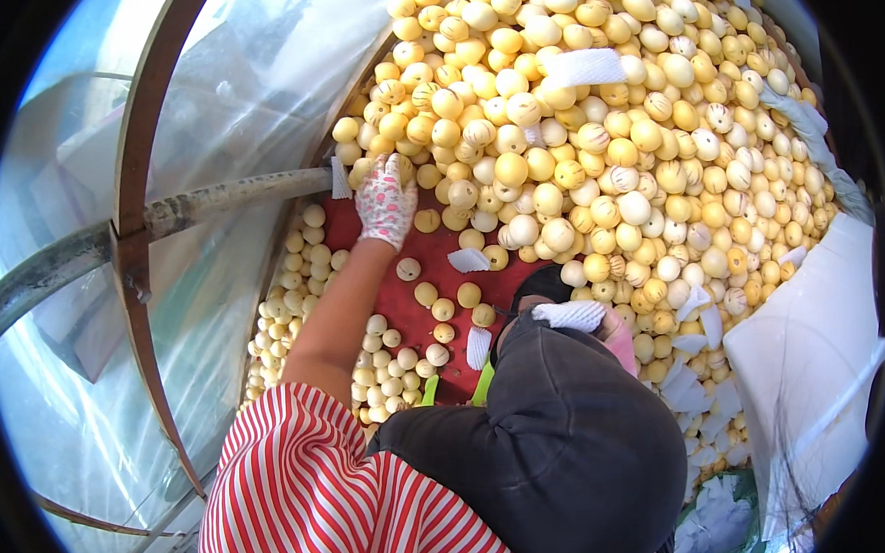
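My left hand [387, 202], in a white glove with pink spots, reaches to the near left edge of a big heap of pepino melons [526, 166], pale yellow and some streaked purple. Its fingers curl against a melon there, partly covering it. Beyond my bent knee, a pink patch [618, 341] shows beside a white foam net sleeve [569, 316]. That patch may belong to my right hand, whose fingers are hidden. Several loose melons [443, 310] lie on the red sheet [418, 263] between my left arm and knee.
Smaller pale melons [292, 296] gather along the left side. Foam net sleeves lie scattered, one on the heap [586, 68]. A curved pole [216, 204] and clear plastic sheeting [232, 118] bound the left. A white sheet [805, 332] stands at right.
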Demonstrator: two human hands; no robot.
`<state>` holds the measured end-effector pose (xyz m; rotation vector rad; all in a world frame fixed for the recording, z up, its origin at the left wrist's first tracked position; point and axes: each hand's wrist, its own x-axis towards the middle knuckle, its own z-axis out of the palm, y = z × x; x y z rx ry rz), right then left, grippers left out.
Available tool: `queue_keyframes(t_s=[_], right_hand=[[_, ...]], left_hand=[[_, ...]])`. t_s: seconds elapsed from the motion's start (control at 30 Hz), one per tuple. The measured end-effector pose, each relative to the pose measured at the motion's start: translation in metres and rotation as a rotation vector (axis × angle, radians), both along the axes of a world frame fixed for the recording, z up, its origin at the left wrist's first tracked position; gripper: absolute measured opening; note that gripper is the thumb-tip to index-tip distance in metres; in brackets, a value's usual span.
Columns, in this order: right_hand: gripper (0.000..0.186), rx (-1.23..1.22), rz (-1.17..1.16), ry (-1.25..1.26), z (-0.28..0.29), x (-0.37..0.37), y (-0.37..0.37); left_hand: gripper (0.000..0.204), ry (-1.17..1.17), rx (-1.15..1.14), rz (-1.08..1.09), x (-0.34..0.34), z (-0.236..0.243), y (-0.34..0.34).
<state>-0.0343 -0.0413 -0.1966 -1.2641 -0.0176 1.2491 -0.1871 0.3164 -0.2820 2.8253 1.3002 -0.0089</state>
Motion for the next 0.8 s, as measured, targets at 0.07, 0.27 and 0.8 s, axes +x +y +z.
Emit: queue_keyframes(t_s=[0.07,0.27,0.8], right_hand=[[0.025,0.013,0.028,-0.001,0.008,-0.001,0.004],[0.024,0.022,0.085,0.026,0.022,0.014,0.017],[0.042,-0.194,-0.093,-0.011,-0.001,0.029,0.057]], left_hand=[[0.05,0.282,0.056,-0.162,-0.006,0.001,0.013],[0.028,0.386,0.053,-0.208,0.015,0.001,0.028],[0.061,-0.431,-0.958,-0.165,0.095,0.089,-0.167]])
